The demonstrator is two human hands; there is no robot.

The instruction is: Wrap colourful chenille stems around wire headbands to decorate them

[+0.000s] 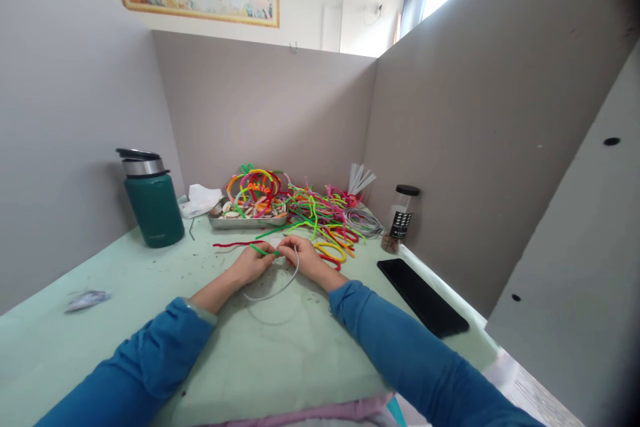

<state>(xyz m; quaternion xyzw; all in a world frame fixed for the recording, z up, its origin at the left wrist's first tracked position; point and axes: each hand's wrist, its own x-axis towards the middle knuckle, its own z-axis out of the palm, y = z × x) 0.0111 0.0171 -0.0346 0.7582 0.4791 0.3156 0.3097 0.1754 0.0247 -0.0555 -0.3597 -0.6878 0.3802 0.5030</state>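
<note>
My left hand (253, 263) and my right hand (301, 255) meet over the middle of the green table (280, 360). Pinched between the fingers of my left hand is a green pipe cleaner (259, 250), whose green part reaches the fingertips of my right hand. A thin grey wire (280, 291) hangs in a curve from my right hand and bends toward the left. Just behind my left hand lies a dark red pipe cleaner (230, 244). The fingertips hide how green piece and wire meet.
A metal tray (250, 222) with shells and colourful hoops stands behind my hands, beside heaped pipe cleaners (320, 207) and coiled wire (364, 223). A green bottle (154, 207) is left; a jar (400, 220) and black phone (423, 297) are right. Grey partitions (270, 107) surround the table.
</note>
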